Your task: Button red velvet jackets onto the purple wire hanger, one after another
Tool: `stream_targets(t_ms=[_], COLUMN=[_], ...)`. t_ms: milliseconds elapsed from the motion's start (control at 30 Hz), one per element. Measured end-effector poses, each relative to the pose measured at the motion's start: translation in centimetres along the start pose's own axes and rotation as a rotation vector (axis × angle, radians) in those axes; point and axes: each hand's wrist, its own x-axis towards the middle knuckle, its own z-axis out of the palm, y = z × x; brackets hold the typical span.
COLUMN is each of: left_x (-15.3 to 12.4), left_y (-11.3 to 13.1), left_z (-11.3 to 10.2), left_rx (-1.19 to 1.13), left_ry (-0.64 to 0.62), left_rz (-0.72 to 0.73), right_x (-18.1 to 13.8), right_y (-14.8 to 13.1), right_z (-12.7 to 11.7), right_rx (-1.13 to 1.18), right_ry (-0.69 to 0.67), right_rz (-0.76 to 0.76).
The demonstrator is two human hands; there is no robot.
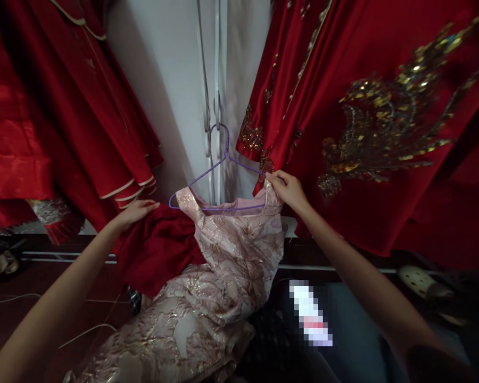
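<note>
A pale pink dress (227, 244) with a raised, gold-glinting pattern hangs by its wide shoulder straps on a purple hanger (207, 173). The hanger's hook sits at a pale metal bar in front of the wall. My right hand (288, 189) pinches the dress's right strap against the hanger's right arm. On the other side, my left hand (139, 211) grips the upper edge of a dark red cloth (155, 250), just left of the hanger's left end; its thumb is hidden. The red cloth bunches beside the dress bodice. The dress's lower part slants down to the left, crumpled.
Red garments (83, 106) hang on the left. At right hangs a red garment (367, 213) with a gold sequin design. Below are a pale clog with holes (421, 282), shoes (3, 263) at far left and a thin white cable (85, 332). A bright patch at lower centre-right is pixelated.
</note>
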Motion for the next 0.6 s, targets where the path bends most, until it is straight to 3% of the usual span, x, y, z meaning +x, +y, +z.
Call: stream_targets(t_ms=[133, 267, 367, 500, 600], left_x=[3.6, 4.0, 2.7, 1.6, 1.7], left_y=[5.8, 12.1, 14.8, 15.3, 15.3], left_z=[2.8, 8.6, 11.5, 10.5, 8.3], left_rx=[0.094, 0.125, 0.156, 0.214, 0.401], left_ry=[0.351, 0.472, 0.533, 0.425, 0.359], left_rz=[0.197, 0.411, 0.503, 0.531, 0.566], right_x=[-0.9, -2.9, -3.7, -1.3, 2.3], right_y=[-1.2, -3.5, -4.9, -4.8, -3.5], right_z=[0.3, 0.1, -1.1, -2.7, -2.2], right_rx=[-0.081, -0.215, -0.264, -0.234, -0.228], right_ry=[0.037, 0.055, 0.020, -0.173, -0.338], right_rz=[-0.034, -0.051, -0.081, -0.132, 0.017])
